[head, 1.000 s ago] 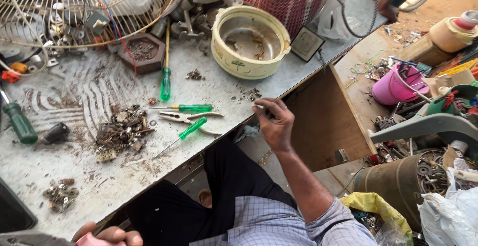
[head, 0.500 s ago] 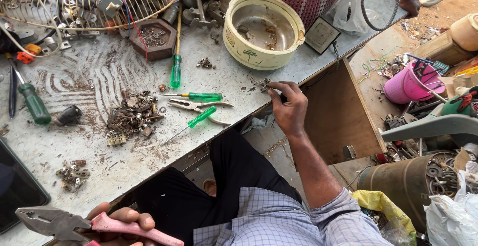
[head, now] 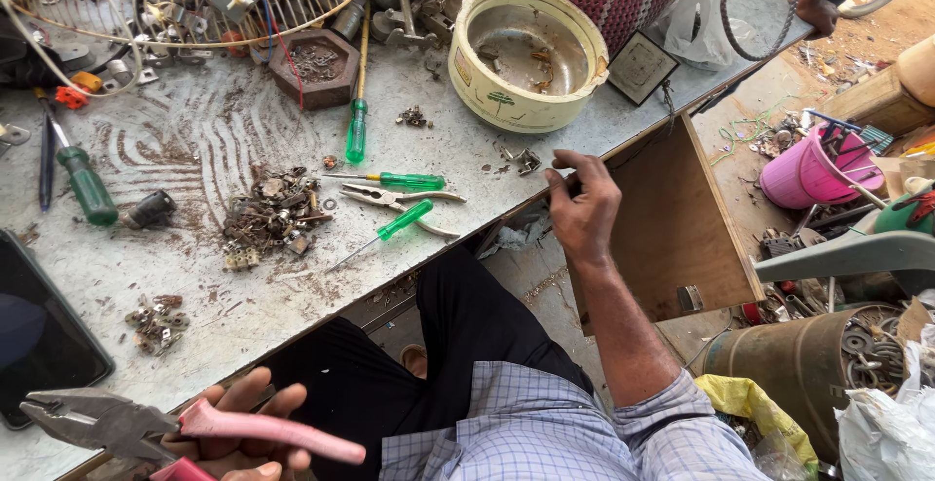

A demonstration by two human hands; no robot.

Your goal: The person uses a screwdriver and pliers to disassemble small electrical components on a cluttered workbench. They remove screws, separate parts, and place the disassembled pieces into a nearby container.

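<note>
I see my left hand (head: 234,432) gripping pink-handled steel pliers (head: 146,427) at the bench's near edge; my right hand (head: 582,208) pinches something tiny, too small to tell, near the cream round bowl (head: 487,82) holding rusty scraps.

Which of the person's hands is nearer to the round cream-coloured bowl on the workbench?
Right. The right hand is at the bench edge just below the bowl. The left hand, holding pink-handled pliers, is far away at the bottom left.
</note>
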